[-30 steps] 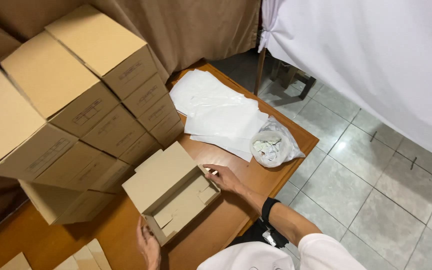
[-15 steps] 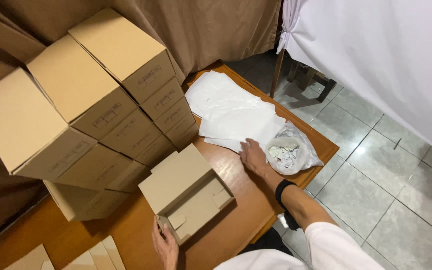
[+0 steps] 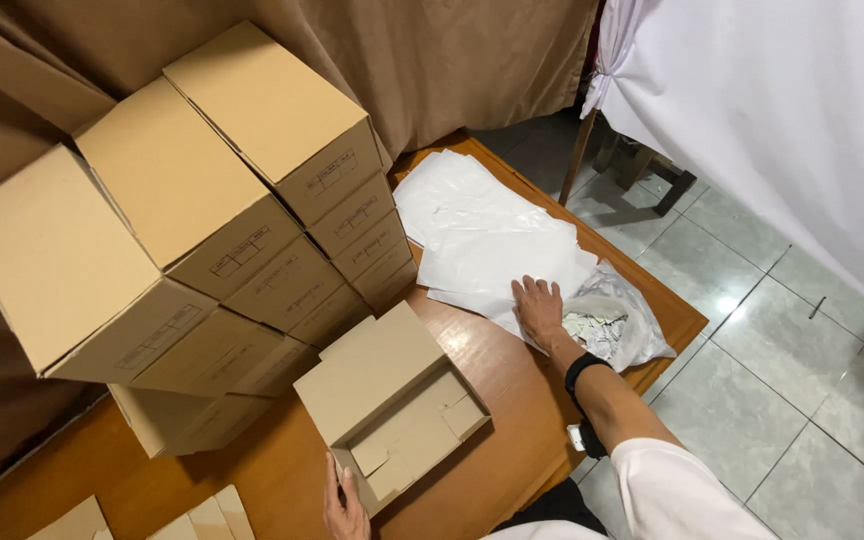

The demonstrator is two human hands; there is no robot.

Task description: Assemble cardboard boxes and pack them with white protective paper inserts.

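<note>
wooden table (image 3: 512, 440) on grey tiled floor (image 3: 782, 400).

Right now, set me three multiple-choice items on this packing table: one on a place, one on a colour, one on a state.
1. Where does the right hand rest?
A. on the white sheets
B. inside the open box
C. on the floor

2. What colour is the wristband on the right arm?
A. red
B. black
C. yellow

3. How is the small carton by the left hand?
A. taped shut
B. crushed flat
C. open on its side

Answers: 1 A, the palm lies on the stack's near edge; 2 B, a dark band circles the wrist; 3 C, its hollow inside shows.
</note>
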